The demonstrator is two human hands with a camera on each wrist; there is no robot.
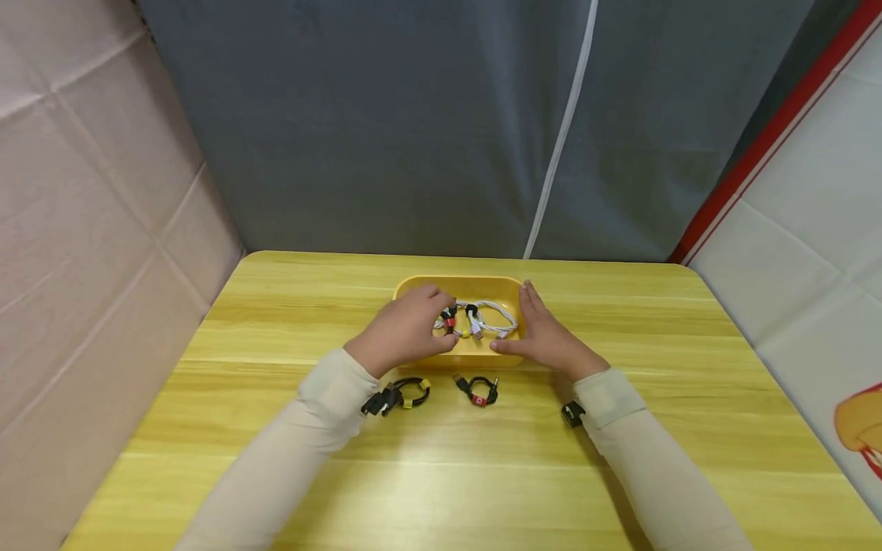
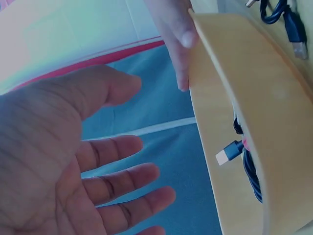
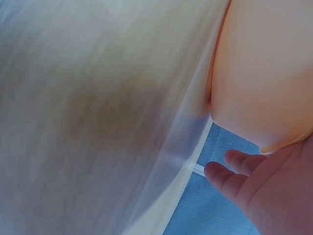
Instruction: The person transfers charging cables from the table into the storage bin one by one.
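Overhead, the head view shows a yellow tray (image 1: pixel 413 287) standing on a wooden table (image 1: pixel 689 398), with both hands at it. The left hand (image 1: pixel 406 329) reaches over the tray's left part, its fingers bent down among the bundled cables (image 1: pixel 482 317) lying inside; whether it has actually taken hold of one cannot be told from this view. The right hand (image 1: pixel 547 337) lies flat against the tray's right side, fingers straight along the wall and thumb at the near edge, steadying the tray rather than closing round it. Just in front of the tray, on the table, lie a black cable with a yellow tie (image 1: pixel 406 394) and, beside it, a black cable with a red tie (image 1: pixel 478 390). A grey curtain (image 1: pixel 413 115) hangs behind the table.

Left wrist view: the left hand (image 2: pixel 73 166) appears palm-on, fingers spread and relaxed, holding nothing. The tray (image 2: pixel 244 98) runs down the right of the picture, a white plug and dark cable (image 2: pixel 239 156) inside it. The right hand's fingers (image 2: pixel 178 44) rest on its outer wall.

Right wrist view: the picture is largely blurred. The tray's rounded wall (image 3: pixel 264 73) fills the upper right, and the right hand (image 3: pixel 254 186) lies just beneath it, fingers extended.
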